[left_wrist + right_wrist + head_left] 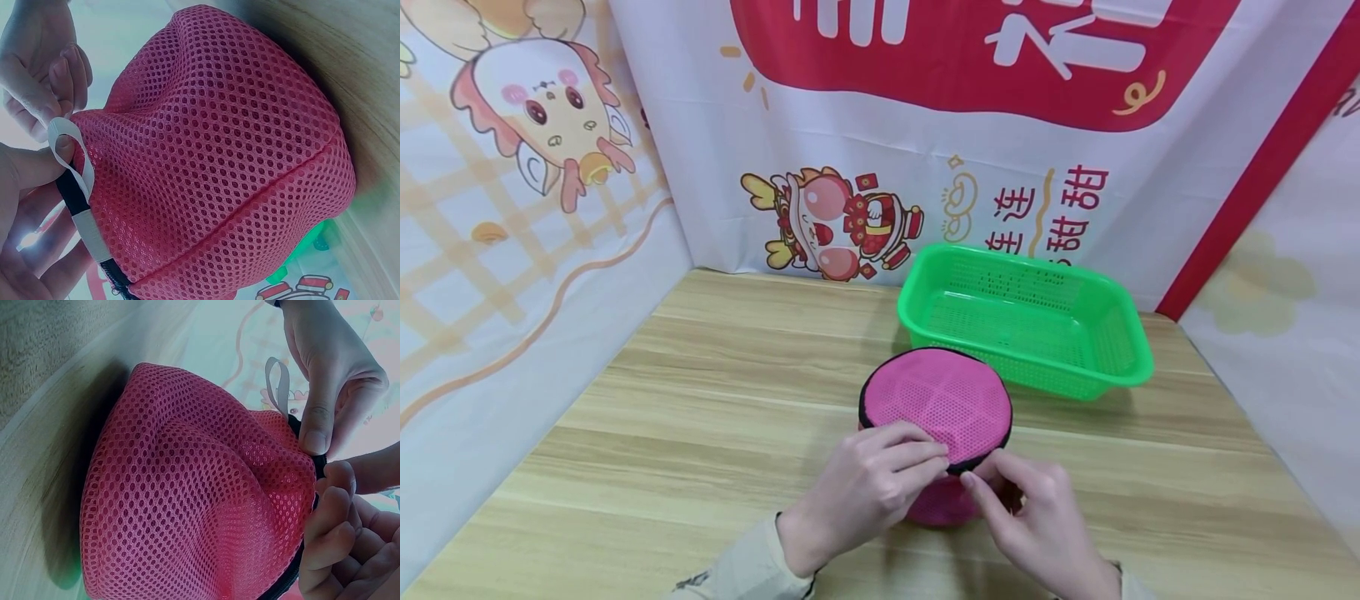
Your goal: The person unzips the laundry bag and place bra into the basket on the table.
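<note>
A round pink mesh laundry bag (936, 400) stands upright on the table, its lid bordered by a black zipper band (973, 463). My left hand (880, 475) pinches that band at the front edge, thumb below and fingers over the lid. Close beside it, my right hand (1037, 512) pinches the same edge between thumb and curled fingers; whether it has the zipper pull is hidden. A white ribbon loop (89, 178) sticks out by my left thumb in the left wrist view. The mesh side (181, 481) is dented below the rim in the right wrist view. What is inside cannot be told.
Behind the bag, slightly right, sits a green plastic basket (1120, 367) with perforated walls. The wood-grain table (700, 417) extends to both sides. Printed cloth hangings (700, 167) enclose the back and sides.
</note>
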`<action>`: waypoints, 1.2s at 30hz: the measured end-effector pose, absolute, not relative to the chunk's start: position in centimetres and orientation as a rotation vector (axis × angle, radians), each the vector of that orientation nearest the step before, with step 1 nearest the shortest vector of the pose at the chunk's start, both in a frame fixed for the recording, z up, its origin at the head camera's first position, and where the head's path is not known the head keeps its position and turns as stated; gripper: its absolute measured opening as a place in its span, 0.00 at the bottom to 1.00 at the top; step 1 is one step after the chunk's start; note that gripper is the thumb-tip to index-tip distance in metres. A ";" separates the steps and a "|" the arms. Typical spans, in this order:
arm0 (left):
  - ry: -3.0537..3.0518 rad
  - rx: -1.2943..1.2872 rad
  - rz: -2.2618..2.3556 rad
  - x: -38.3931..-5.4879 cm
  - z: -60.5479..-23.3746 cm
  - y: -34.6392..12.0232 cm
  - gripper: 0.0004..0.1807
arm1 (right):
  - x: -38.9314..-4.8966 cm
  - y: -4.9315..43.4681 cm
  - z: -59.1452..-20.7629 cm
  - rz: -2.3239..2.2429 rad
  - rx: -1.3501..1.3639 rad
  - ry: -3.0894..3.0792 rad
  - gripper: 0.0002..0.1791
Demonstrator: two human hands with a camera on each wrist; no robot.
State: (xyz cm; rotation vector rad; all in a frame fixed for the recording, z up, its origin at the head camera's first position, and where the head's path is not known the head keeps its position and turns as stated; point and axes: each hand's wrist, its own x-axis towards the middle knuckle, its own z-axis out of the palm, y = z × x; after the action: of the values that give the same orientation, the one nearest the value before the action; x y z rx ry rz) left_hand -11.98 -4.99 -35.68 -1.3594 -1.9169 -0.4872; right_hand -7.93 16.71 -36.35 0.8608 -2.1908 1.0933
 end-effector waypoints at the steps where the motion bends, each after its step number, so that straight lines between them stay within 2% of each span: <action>1: -1.920 -1.359 -0.488 -12.0 -35.7 -5.0 0.11 | -7.9 16.7 -36.3 1.093 0.860 -2.191 0.14; 25: -1.917 -1.317 -0.475 -11.9 -35.4 -5.1 0.09 | -7.9 17.3 -36.1 1.114 0.788 -2.221 0.12; 36: -1.916 -1.320 -0.513 -11.6 -35.8 -4.2 0.08 | -8.0 16.2 -36.3 1.110 0.801 -2.214 0.11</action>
State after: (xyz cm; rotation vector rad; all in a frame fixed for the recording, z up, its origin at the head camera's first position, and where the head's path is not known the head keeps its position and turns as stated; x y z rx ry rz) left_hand -11.63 -4.18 -35.79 -1.3203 -1.9159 -0.5129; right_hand -7.95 16.16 -36.33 0.8010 -2.2141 1.1099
